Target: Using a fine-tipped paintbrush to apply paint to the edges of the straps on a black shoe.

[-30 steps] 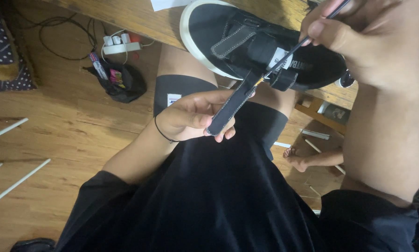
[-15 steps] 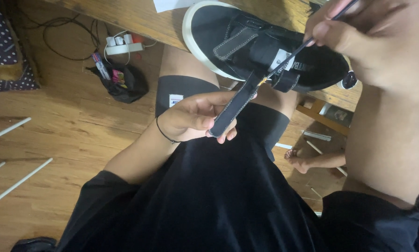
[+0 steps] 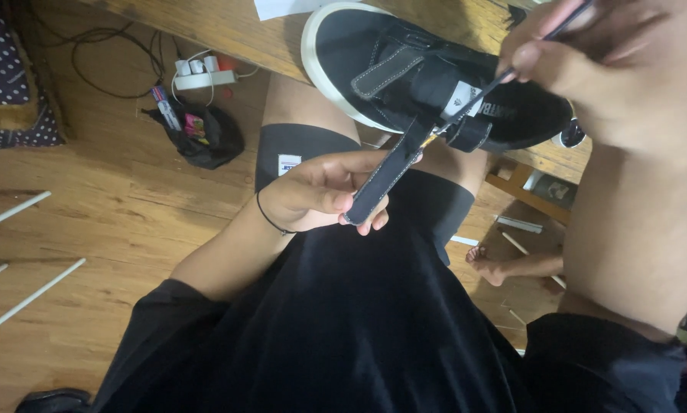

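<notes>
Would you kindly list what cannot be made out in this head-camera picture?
- Thin tool: its upper end runs behind the right hand and off the top edge.
- Shoe: its heel end is hidden by the right hand.
- Strap: its far side is covered by the left hand.
- Pouch contents: too small to tell.

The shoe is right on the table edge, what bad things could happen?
The black shoe lies near the wooden table's edge, so the left hand pulling its strap might drag it off. The thin tool in the right hand works close to the left fingers and could slip and poke them. The strap is stretched taut, so a hard tug may strain its stitching.
</notes>
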